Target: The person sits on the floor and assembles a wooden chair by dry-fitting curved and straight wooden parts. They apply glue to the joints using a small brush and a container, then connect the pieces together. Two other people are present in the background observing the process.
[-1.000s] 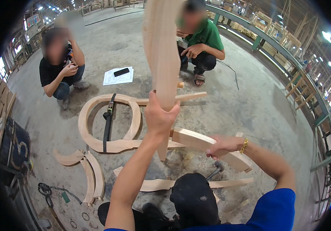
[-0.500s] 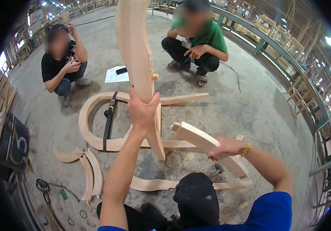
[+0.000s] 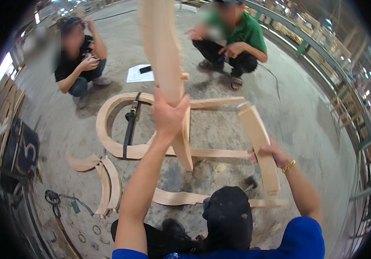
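My left hand (image 3: pixel 169 113) is closed around a long, curved pale wooden board (image 3: pixel 161 47), held up steeply with its top out of view. A short wooden peg (image 3: pixel 185 76) sticks out of the board's right edge. In my right hand (image 3: pixel 274 155) is a shorter, slightly curved wooden rail (image 3: pixel 255 129) with shaped ends, tilted near upright and apart from the board. Behind and below the board lies a U-shaped wooden frame (image 3: pixel 103 121) on the floor, with a black ratchet strap (image 3: pixel 130 129) across it.
Several curved wooden pieces (image 3: pixel 115 183) lie at left, another (image 3: pixel 176 197) in front. A hammer (image 3: pixel 250 183) is beside a black cap (image 3: pixel 228 220) between my arms. Two people crouch opposite, in black (image 3: pixel 81 64) and green (image 3: pixel 252 39), near a paper sheet (image 3: pixel 138 74). Metal racking (image 3: pixel 315 45) runs along the right.
My right hand has swung the short rail from a slant to nearly upright and moved it rightward, away from the board. My left hand still grips the board; the whole view has shifted slightly.
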The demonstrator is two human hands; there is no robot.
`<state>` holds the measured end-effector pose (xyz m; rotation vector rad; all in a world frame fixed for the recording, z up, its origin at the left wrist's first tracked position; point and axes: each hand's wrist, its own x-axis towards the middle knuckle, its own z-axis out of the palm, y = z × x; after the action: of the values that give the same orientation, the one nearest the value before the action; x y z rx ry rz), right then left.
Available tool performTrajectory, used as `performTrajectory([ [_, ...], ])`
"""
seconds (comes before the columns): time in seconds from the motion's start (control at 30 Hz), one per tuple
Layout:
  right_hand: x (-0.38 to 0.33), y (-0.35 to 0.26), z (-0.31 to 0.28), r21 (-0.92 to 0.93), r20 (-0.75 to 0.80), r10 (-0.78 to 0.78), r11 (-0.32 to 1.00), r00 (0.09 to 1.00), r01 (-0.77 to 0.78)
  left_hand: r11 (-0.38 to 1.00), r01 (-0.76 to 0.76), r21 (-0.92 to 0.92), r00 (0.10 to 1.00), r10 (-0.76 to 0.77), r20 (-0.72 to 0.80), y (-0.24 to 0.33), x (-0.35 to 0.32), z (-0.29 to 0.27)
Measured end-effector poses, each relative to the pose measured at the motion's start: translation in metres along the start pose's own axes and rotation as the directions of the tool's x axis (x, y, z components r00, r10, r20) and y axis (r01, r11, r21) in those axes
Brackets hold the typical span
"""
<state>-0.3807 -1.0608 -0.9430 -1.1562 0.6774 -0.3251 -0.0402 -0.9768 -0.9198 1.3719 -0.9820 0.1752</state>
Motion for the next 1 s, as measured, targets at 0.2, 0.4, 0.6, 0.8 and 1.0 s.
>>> performTrajectory([
  [0.2,-0.027,0.136,-0.076,0.171,-0.558,0.128,0.985,0.820,-0.038,0.896,0.268,-0.354,0.946,-0.175,0.275,-0.031,-0.002,-0.023],
  [0.4,-0.039,0.235,-0.106,0.036,-0.782,0.151,0.979,0.605,-0.199,0.929,0.171,-0.327,0.954,-0.073,0.291,-0.038,-0.002,-0.020],
  [0.6,0.005,0.246,-0.162,-0.354,-0.837,-0.059,0.817,0.544,-0.456,0.913,0.213,-0.349,0.949,-0.109,0.295,-0.040,0.003,-0.020],
  [0.8,0.052,0.184,-0.212,-0.401,-0.893,-0.129,0.659,0.431,-0.636,0.917,0.191,-0.349,0.932,-0.058,0.357,-0.038,0.002,-0.013],
  [1.0,-0.010,0.196,-0.249,-0.218,-0.975,-0.074,0.522,0.211,-0.824,0.935,0.172,-0.309,0.943,-0.066,0.326,-0.032,0.000,-0.016],
])
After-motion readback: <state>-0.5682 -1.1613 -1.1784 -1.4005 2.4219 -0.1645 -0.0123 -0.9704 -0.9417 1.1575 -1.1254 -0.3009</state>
